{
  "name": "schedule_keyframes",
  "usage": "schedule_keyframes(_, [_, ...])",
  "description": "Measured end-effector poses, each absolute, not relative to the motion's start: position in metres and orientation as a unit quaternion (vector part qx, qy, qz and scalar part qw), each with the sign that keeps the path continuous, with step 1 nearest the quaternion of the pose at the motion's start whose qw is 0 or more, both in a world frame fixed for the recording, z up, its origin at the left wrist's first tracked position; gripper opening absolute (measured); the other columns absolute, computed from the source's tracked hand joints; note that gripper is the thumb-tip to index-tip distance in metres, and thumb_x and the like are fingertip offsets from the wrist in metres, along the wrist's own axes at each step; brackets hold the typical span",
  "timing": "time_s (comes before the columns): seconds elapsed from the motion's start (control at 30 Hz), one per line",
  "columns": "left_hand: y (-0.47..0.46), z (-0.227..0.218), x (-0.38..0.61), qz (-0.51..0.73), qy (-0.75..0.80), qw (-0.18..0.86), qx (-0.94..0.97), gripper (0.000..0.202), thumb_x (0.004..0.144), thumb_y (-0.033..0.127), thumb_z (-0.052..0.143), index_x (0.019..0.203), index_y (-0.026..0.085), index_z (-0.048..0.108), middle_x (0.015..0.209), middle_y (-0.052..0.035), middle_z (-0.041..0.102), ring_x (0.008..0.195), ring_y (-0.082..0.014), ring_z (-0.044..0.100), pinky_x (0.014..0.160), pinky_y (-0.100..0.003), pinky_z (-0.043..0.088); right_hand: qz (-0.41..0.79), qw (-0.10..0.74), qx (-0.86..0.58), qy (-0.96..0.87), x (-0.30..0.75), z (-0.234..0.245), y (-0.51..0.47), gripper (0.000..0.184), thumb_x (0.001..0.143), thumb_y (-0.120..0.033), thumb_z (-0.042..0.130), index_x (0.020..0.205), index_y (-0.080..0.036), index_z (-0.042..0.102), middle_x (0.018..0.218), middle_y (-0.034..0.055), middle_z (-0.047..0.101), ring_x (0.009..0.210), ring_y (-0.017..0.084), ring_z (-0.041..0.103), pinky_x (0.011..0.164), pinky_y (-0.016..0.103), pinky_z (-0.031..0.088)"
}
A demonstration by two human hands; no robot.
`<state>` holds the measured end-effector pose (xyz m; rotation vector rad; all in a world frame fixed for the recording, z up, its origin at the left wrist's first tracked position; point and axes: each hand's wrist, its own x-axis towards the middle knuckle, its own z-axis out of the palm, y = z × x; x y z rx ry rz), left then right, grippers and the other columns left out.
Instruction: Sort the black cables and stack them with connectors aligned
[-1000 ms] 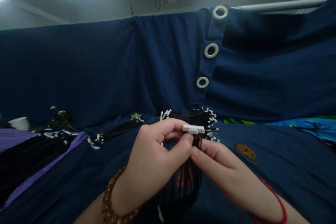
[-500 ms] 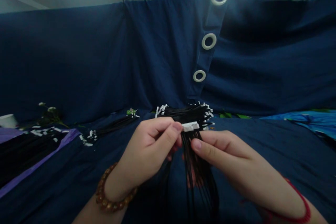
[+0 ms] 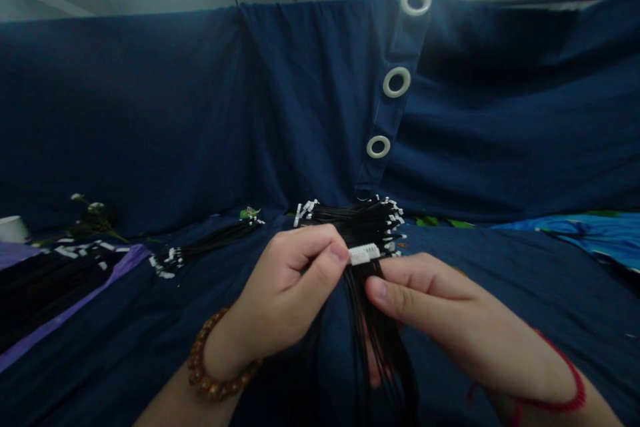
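Between thumb and fingers, my left hand (image 3: 295,293) pinches the left end of a white multi-pin connector (image 3: 365,254). Black wires (image 3: 385,333) hang down from that connector in a loose bundle. Just below its right end, my right hand (image 3: 425,300) is closed on the wires, the thumb in front and some fingers behind the strands. Right behind the connector lies a pile of black cables (image 3: 350,217) with small white plugs at both ends. The fingertips of my left hand are partly hidden.
To the left, black cables with white plugs lie on a purple sheet (image 3: 100,303). A thinner cable bundle (image 3: 215,240) rests nearer the middle. Blue cloth (image 3: 200,347) covers the surface, and a blue curtain (image 3: 150,113) with rings hangs behind. White flowers (image 3: 97,207) stand at the left.
The connector has dropped slightly and tilted a little differently between my hands. My right hand has moved slightly down; both hands keep their grip.
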<state>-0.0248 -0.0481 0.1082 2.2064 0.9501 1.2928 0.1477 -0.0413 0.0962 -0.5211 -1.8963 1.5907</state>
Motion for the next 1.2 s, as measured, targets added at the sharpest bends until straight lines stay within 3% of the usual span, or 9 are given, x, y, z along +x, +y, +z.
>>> schedule_keyframes(0.13, [-0.050, 0.108, -0.024, 0.458, 0.360, 0.184, 0.792, 0.038, 0.089, 0.028, 0.035, 0.054, 0.013, 0.039, 0.053, 0.0029, 0.040, 0.052, -0.0043, 0.037, 0.051, -0.018, 0.030, 0.473, 0.295, -0.242, -0.794, 0.150, 0.101, -0.044, 0.033, 0.088, -0.032, 0.046, 0.061, -0.014, 0.053, 0.057, -0.0009, 0.058, 0.054, 0.008, 0.052, 0.054, 0.018, 0.039])
schedule_keyframes(0.37, [-0.050, 0.107, -0.023, 0.445, 0.390, 0.189, 0.783, 0.041, 0.088, 0.032, 0.035, 0.053, 0.013, 0.039, 0.049, 0.0030, 0.039, 0.048, -0.0038, 0.036, 0.048, -0.017, 0.028, 0.350, 0.285, -0.301, -0.840, 0.148, 0.103, -0.045, 0.037, 0.086, -0.033, 0.048, 0.054, -0.014, 0.053, 0.050, -0.0023, 0.056, 0.048, 0.007, 0.046, 0.049, 0.019, 0.033])
schedule_keyframes(0.57, [-0.047, 0.102, -0.026, 0.429, 0.407, 0.284, 0.755, 0.043, 0.088, 0.040, 0.035, 0.054, 0.013, 0.036, 0.046, 0.0037, 0.037, 0.043, -0.0030, 0.033, 0.046, -0.017, 0.027, 0.267, 0.301, -0.328, -0.855, 0.146, 0.101, -0.047, 0.032, 0.083, -0.030, 0.050, 0.054, -0.015, 0.049, 0.049, -0.0034, 0.047, 0.047, 0.007, 0.042, 0.045, 0.020, 0.029])
schedule_keyframes(0.67, [-0.045, 0.099, -0.025, 0.439, 0.391, 0.325, 0.741, 0.041, 0.088, 0.042, 0.034, 0.059, 0.013, 0.038, 0.050, 0.0039, 0.038, 0.045, -0.0032, 0.035, 0.045, -0.017, 0.028, 0.264, 0.328, -0.337, -0.842, 0.146, 0.100, -0.043, 0.031, 0.084, -0.032, 0.048, 0.058, -0.015, 0.052, 0.054, -0.0022, 0.048, 0.051, 0.008, 0.041, 0.047, 0.021, 0.030])
schedule_keyframes(0.83, [-0.043, 0.100, -0.018, 0.385, 0.382, 0.261, 0.798, 0.031, 0.086, 0.038, 0.041, 0.070, 0.013, 0.049, 0.064, 0.0020, 0.047, 0.060, -0.0058, 0.043, 0.055, -0.017, 0.033, 0.272, 0.429, -0.357, -0.784, 0.149, 0.101, -0.032, 0.033, 0.084, -0.036, 0.048, 0.060, -0.014, 0.051, 0.063, 0.0009, 0.050, 0.060, 0.011, 0.043, 0.053, 0.024, 0.033])
schedule_keyframes(0.97, [-0.038, 0.101, -0.014, 0.385, 0.389, 0.247, 0.800, 0.033, 0.087, 0.035, 0.040, 0.065, 0.012, 0.050, 0.060, 0.0019, 0.049, 0.058, -0.0057, 0.045, 0.055, -0.017, 0.033, 0.309, 0.455, -0.352, -0.757, 0.151, 0.102, -0.026, 0.033, 0.084, -0.037, 0.048, 0.062, -0.013, 0.053, 0.061, 0.0001, 0.048, 0.058, 0.010, 0.042, 0.053, 0.024, 0.033])
schedule_keyframes(1.07, [-0.032, 0.097, -0.013, 0.398, 0.402, 0.259, 0.783, 0.031, 0.085, 0.036, 0.044, 0.065, 0.013, 0.048, 0.059, 0.0021, 0.049, 0.057, -0.0060, 0.045, 0.055, -0.017, 0.034, 0.329, 0.484, -0.336, -0.738, 0.151, 0.102, -0.024, 0.028, 0.083, -0.033, 0.051, 0.062, -0.014, 0.052, 0.061, -0.0004, 0.049, 0.064, 0.012, 0.048, 0.058, 0.023, 0.038])
schedule_keyframes(1.13, [-0.029, 0.090, -0.010, 0.400, 0.397, 0.297, 0.771, 0.025, 0.083, 0.036, 0.047, 0.076, 0.013, 0.050, 0.070, 0.0002, 0.054, 0.066, -0.0078, 0.050, 0.061, -0.018, 0.039, 0.328, 0.509, -0.330, -0.724, 0.152, 0.101, -0.021, 0.025, 0.083, -0.029, 0.052, 0.063, -0.014, 0.054, 0.062, 0.0001, 0.053, 0.070, 0.014, 0.054, 0.063, 0.024, 0.041])
schedule_keyframes(1.2, [-0.027, 0.081, -0.004, 0.389, 0.358, 0.365, 0.766, 0.025, 0.079, 0.033, 0.054, 0.096, 0.014, 0.051, 0.092, -0.0038, 0.058, 0.084, -0.0109, 0.055, 0.075, -0.021, 0.043, 0.333, 0.542, -0.328, -0.698, 0.152, 0.099, -0.019, 0.020, 0.082, -0.029, 0.054, 0.070, -0.014, 0.059, 0.067, 0.0012, 0.059, 0.072, 0.015, 0.058, 0.066, 0.024, 0.045])
